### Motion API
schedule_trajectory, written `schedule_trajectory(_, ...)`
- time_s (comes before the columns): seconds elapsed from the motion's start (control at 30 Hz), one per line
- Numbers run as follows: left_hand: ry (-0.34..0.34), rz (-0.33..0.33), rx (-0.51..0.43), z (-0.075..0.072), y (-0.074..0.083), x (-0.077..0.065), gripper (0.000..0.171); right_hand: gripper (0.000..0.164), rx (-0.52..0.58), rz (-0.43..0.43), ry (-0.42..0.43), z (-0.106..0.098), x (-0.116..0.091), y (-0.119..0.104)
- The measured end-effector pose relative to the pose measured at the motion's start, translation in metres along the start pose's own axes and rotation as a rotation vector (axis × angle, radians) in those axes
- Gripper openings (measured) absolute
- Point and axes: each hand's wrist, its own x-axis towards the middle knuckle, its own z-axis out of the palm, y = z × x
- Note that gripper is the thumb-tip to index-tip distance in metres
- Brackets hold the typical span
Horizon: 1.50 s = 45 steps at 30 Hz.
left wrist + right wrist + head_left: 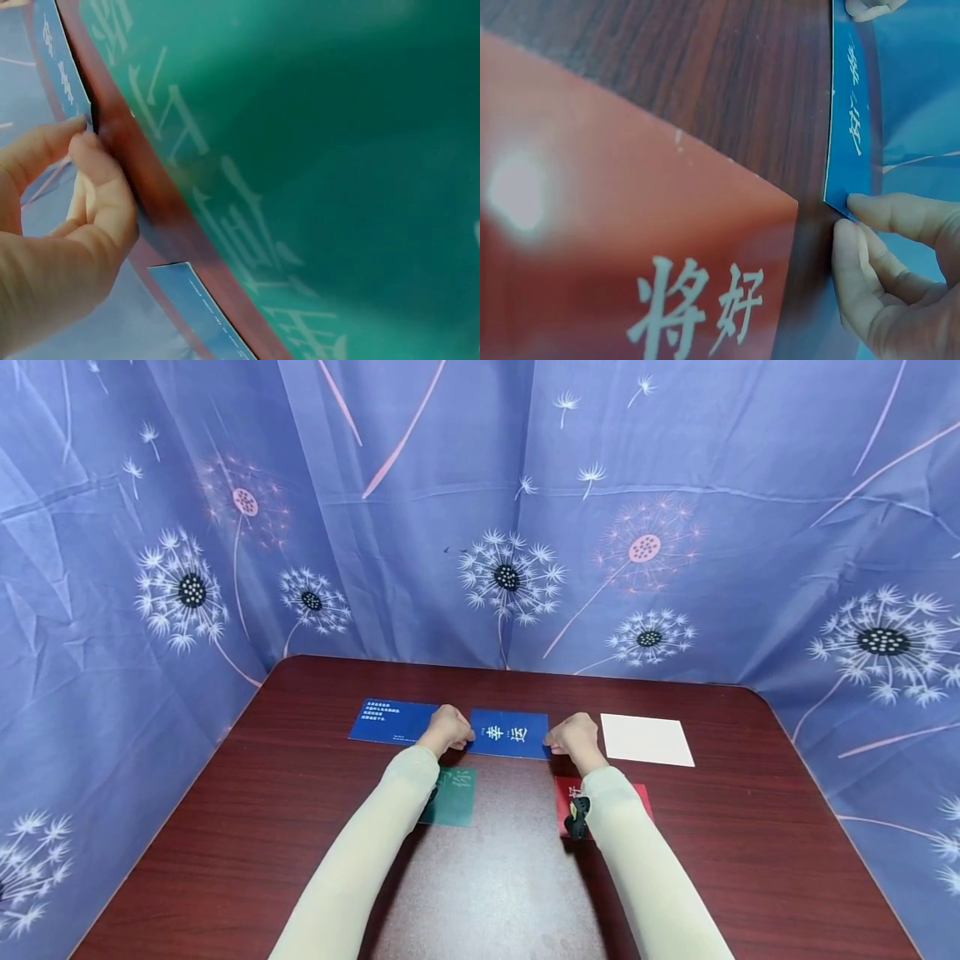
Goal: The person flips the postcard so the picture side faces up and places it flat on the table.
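A blue card (510, 732) with large white characters lies between the two hands near the far side of the table. My left hand (447, 728) pinches its left edge; the left wrist view shows thumb and forefinger (97, 161) meeting at a corner. At the opposite end my right hand (573, 739) pinches the card between thumb (907, 214) and fingers. Beneath the left forearm lies a green card (455, 802), partly covered. A red card (630, 172) with white characters sits under the right wrist, also partly covered in the head view.
Left of the hands is another blue card (390, 720) with small white text. To the right lies a blank white card (648, 740). The dark reddish wooden table (750, 860) ends at a blue dandelion-patterned curtain (420, 552).
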Motion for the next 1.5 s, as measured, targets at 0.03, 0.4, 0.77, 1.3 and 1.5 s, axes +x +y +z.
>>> schedule_trajectory(0.03,0.008,0.004,0.012,0.0,0.0,0.0,0.013,0.021,-0.001,-0.004,-0.004,-0.001,0.001,0.001)
schedule_trajectory(0.4,0.226,0.064,-0.035,0.016,0.034,0.002,0.015,0.02,0.214,-0.221,-0.028,-0.035,0.006,0.009)
schedule_trajectory(0.77,0.345,0.137,-0.176,0.079,0.096,-0.007,0.019,0.024,0.039,-0.333,0.239,-0.094,0.022,0.039)
schedule_trajectory(1.3,0.304,0.244,-0.233,0.162,0.099,-0.018,0.036,0.046,-0.042,-0.152,0.428,-0.141,0.031,0.086)
schedule_trajectory(1.5,0.154,0.216,-0.21,0.177,0.097,-0.021,0.052,0.055,-0.098,-0.085,0.356,-0.143,0.027,0.091)
